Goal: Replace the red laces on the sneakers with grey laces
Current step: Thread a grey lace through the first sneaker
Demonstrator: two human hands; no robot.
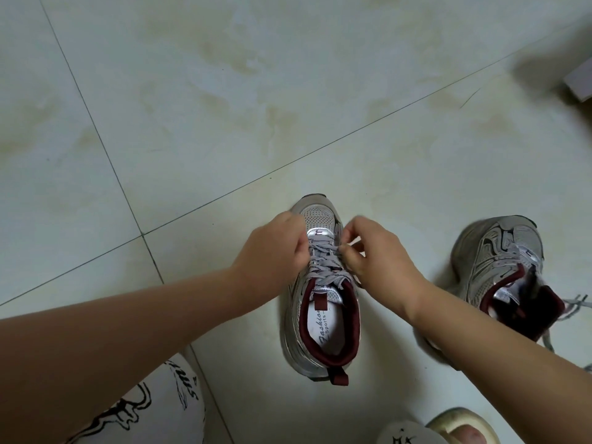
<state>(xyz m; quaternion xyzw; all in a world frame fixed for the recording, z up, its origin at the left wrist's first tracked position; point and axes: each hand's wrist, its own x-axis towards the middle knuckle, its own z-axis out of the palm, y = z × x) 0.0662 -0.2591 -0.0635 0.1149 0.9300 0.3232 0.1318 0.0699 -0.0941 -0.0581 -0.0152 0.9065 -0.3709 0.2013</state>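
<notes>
Head view, the only one. Person crouched over a tiled floor. Near sneaker stands upright, toe pointing away, grey lace already crisscrossed through most eyelets up to the tongue. No red lace visible anywhere in frame.

Left hand is curled at the left eyelet row, fingertips appear to pinch the lace near the toe end; the exact contact is hidden by the knuckles. Right hand pinches the lace on the right side between thumb and fingers, pulling a crossing snug, I'd judge.

Second sneaker sits well apart to the right, tilted, blurred. It carries a grey lace too, with loose grey lace ends trailing off near its collar; how fully it is threaded I cannot tell.

Judgement: late stage. Red laces seem out, grey in on both. Left: tighten and even this one, maybe tie, then check the second.

Lower edge: patterned trouser knee, slipper.
</notes>
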